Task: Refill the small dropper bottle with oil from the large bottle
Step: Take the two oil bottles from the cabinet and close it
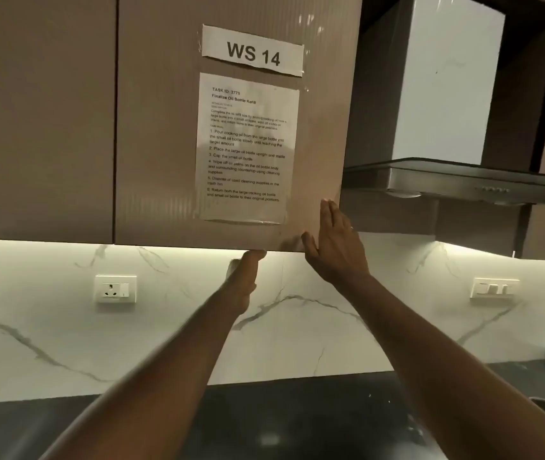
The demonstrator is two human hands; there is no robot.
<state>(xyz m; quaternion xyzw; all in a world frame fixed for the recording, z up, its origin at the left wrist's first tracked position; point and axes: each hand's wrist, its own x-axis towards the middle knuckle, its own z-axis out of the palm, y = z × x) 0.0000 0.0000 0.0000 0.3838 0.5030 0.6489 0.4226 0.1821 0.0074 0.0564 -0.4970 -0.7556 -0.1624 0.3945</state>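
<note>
Backsplash (pixel 48 310): two sockets (pixel 115 288) (pixel 495 287), 9 and 3 o'clock.
Door (pixel 158 127): two sheets (pixel 253 50) (pixel 247 147).
Right hand (pixel 334 247): fingers together, flat on door.
Left hand (pixel 242 280): door's bottom edge, fingers hidden.

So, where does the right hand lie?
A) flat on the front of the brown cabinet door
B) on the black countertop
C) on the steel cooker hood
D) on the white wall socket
A: the right hand lies with straight fingers on the brown cabinet door, just right of the taped white instruction sheet.
</note>
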